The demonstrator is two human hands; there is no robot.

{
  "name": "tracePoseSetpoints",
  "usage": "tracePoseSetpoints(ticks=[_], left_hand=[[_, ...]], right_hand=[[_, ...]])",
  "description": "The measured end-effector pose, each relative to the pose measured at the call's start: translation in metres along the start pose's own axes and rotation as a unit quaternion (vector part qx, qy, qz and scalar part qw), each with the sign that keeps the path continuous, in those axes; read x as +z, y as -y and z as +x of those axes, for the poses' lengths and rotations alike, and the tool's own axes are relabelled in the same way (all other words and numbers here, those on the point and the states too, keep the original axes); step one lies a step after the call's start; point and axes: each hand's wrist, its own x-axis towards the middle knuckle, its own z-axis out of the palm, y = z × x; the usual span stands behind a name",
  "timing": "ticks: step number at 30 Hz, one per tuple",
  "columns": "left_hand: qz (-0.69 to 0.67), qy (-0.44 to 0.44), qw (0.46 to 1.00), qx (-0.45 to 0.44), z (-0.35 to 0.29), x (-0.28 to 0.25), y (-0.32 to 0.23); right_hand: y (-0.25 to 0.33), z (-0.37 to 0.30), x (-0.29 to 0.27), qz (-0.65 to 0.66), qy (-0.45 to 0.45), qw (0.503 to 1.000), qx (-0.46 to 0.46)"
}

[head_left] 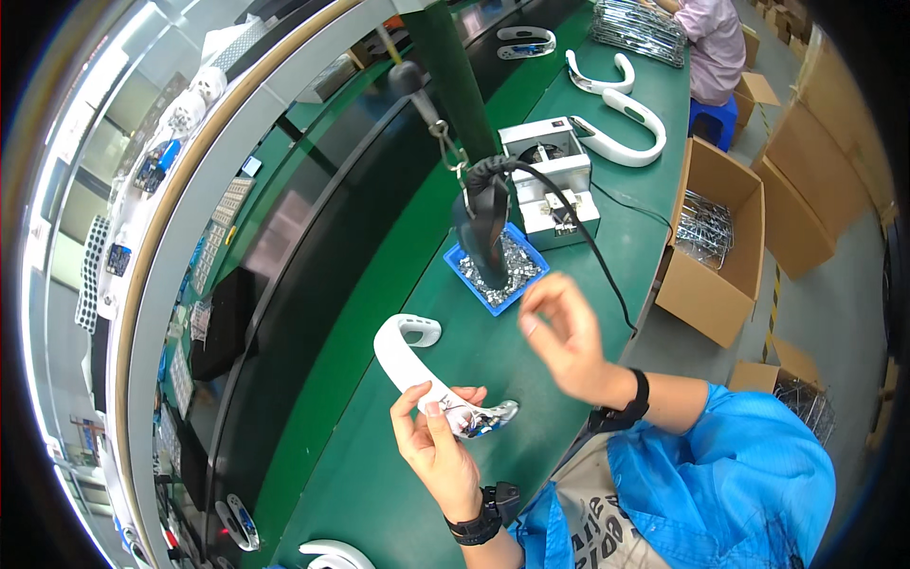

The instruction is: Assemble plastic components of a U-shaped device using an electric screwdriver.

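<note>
My left hand grips a white curved neckband device over the green bench, its fingers around the lower arm of the curve. That end of the device is uncovered and shows wires and small electronic parts. My right hand is raised to the right of the device, just below a blue tray of small metal parts. Its fingers are curled in toward the thumb; anything between them is too small to make out. A black hanging power screwdriver covers part of the tray.
Behind the tray stands a grey-white machine with a black cable. More white neckbands lie farther back, near a bundle of metal rods and a seated person. Cardboard boxes stand right of the bench; a dark conveyor runs left.
</note>
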Motion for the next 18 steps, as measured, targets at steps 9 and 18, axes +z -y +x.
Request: tracePoseSetpoints(ticks=[9, 18], left_hand=[[0.020, -0.035, 0.999, 0.002, -0.012, 0.013, 0.010], [0.051, -0.032, 0.998, -0.004, -0.011, 0.006, 0.010]], right_hand=[[0.027, 0.120, -0.020, 0.095, 0.117, 0.988, 0.028], [0.015, 0.160, -0.084, 0.075, -0.009, 0.997, -0.015]])
